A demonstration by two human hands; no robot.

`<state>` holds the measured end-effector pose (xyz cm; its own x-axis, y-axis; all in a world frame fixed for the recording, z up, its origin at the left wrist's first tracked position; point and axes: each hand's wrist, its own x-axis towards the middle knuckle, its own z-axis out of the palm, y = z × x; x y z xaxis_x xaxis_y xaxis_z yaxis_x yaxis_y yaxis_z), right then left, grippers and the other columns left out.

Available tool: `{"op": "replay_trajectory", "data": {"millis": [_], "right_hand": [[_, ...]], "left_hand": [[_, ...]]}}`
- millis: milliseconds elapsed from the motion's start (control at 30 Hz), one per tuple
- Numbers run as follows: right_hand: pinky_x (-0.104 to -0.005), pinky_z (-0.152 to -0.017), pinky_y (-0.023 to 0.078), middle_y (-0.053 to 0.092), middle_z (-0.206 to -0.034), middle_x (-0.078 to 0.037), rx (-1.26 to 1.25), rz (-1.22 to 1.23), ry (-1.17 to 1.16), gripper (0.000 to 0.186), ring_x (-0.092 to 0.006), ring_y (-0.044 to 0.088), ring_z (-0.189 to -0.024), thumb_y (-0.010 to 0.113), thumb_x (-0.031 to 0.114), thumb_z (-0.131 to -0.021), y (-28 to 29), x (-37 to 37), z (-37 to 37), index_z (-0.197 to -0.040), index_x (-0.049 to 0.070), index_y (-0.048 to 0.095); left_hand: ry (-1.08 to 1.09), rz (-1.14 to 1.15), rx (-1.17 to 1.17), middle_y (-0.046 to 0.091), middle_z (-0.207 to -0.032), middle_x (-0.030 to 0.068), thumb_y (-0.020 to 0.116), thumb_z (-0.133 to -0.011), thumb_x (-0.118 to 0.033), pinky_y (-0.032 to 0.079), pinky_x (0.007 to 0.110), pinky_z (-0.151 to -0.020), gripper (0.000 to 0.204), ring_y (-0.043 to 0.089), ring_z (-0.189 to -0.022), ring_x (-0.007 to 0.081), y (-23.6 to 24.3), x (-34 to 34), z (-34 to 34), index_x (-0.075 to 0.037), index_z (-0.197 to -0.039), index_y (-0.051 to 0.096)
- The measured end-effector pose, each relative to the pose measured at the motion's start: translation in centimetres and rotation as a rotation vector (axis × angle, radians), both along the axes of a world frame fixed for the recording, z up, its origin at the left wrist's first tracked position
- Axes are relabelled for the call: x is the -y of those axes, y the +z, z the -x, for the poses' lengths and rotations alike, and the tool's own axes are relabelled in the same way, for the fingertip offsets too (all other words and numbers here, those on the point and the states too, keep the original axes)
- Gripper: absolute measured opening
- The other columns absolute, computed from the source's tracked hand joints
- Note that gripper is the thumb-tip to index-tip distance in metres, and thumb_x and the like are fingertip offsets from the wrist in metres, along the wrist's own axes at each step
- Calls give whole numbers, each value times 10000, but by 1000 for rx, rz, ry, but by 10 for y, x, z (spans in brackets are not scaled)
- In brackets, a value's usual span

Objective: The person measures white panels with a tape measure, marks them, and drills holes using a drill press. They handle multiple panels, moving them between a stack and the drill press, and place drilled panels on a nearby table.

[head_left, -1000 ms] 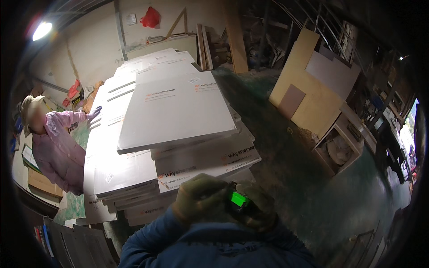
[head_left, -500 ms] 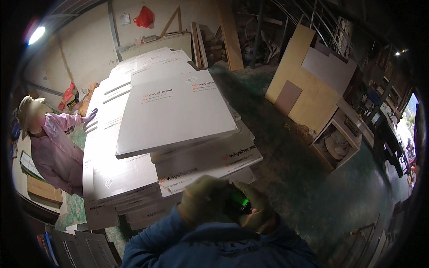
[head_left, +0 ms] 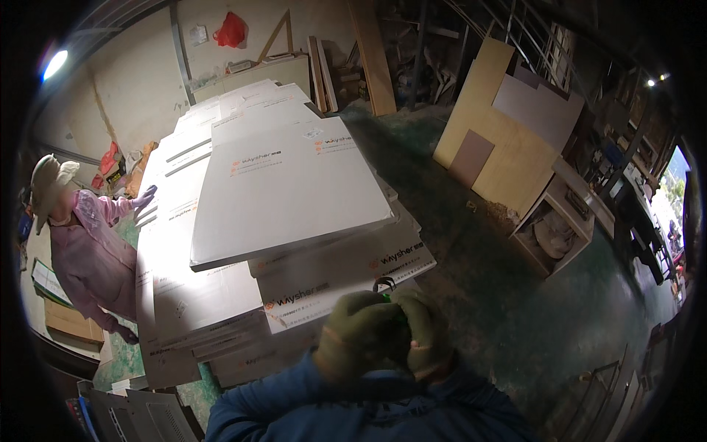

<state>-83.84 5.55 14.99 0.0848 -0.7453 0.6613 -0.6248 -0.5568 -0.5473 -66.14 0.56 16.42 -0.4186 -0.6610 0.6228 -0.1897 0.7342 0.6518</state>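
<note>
My left hand [head_left: 361, 331] and my right hand [head_left: 428, 331], both in olive-green work gloves, are held together close to my chest. Their fingers curl around a small dark thing [head_left: 384, 283] with a black loop on top and a bit of bright green. The gloves hide most of it, so its kind does not show. Just beyond my hands stands a large stack of flat white cartons [head_left: 287, 191], the top one lying askew over those below.
At the left of the stack, a person [head_left: 92, 250] in a pink top and pale hat rests a gloved hand on the cartons. Wooden panels [head_left: 508, 125] lean at the right, by an open wooden cabinet [head_left: 556, 236]. Dark metal panels [head_left: 136, 412] stand at the lower left.
My hands have drawn closer together around the small thing, covering most of its green part. Its black loop now shows above my fingers. The other person's lower hand has shifted slightly.
</note>
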Motion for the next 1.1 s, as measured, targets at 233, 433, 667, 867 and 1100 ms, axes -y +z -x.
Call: {"op": "replay_trajectory", "data": {"millis": [233,433,667,867,1100], "right_hand": [[-459,-967,534,597,-1302,-187,-193,178,-42,648,-350,615,-1148,847,278,-761,23,-4,-6,-1304,7,619],[-466,-915,559,616,-1271,-177,-45,-22,201,657,-365,646,-1086,811,339,-798,35,-1,-1,-1343,33,610],[-453,-913,562,628,-1253,-210,-231,-480,88,657,-378,654,-1085,744,254,-866,32,-8,16,-1435,18,513],[-424,-920,563,632,-1347,-207,-198,-764,177,668,-333,671,-1130,761,244,-875,-20,-50,78,-1455,27,511],[-426,-945,550,735,-1167,-185,300,-974,-16,519,-275,697,-1102,854,206,-810,-3,-80,62,-1262,11,690]], "left_hand": [[-431,-1031,-502,714,-1169,144,754,-936,-111,555,350,-942,330,674,-1075,191,3,7,-22,46,-1213,670],[-374,-916,-345,736,-1054,121,745,-936,-104,581,331,-847,255,696,-974,177,2,14,-28,36,-1139,680],[-4,-602,-296,697,-919,137,653,-979,-136,580,298,-613,174,682,-668,207,31,54,-56,22,-1053,659],[259,287,-264,666,-966,89,610,-970,-115,559,285,-675,145,664,-823,180,85,219,-172,-17,-1071,643],[54,-837,-349,693,-990,87,591,-1032,-466,521,299,-596,476,657,-742,184,123,264,-146,-56,-1273,602]]}}
